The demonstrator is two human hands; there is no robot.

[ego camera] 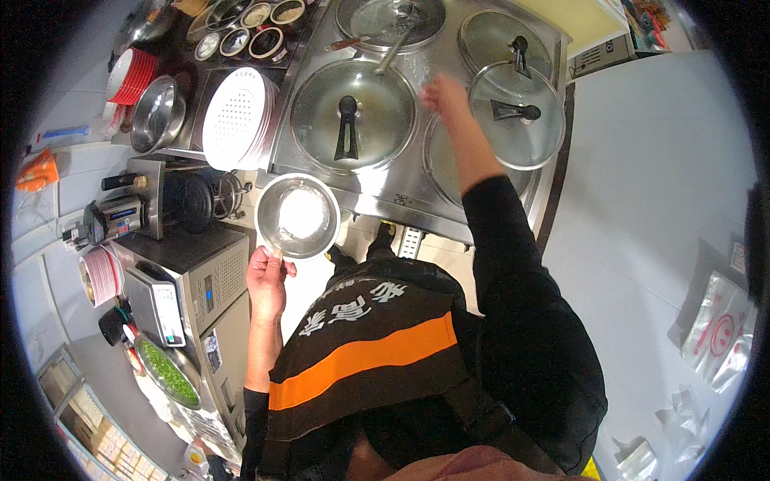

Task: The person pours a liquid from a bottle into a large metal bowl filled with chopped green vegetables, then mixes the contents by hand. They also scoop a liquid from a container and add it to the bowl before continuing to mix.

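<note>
By its rim, my left hand [271, 276] holds a round stainless steel bowl [298, 216] in front of the stove's edge. My right hand [442, 96] is raised over the steel stove top [385, 192], its fingers curled; whether it grips anything cannot be told. Left of that hand lies a glass pan lid [319, 120] with a black handle. To its right a second glass lid [547, 135] overlaps another lidded pan [487, 36]. An open wok [361, 21] at the back has a metal ladle [397, 51] resting across its rim.
White perforated plates [234, 120] are stacked left of the stove, beside a steel basin [157, 114], red bowls [129, 75] and several seasoning bowls [264, 42]. On the left counter are a scale [153, 300] and a tray of chopped greens [168, 373]. A white wall [637, 180] borders the right side.
</note>
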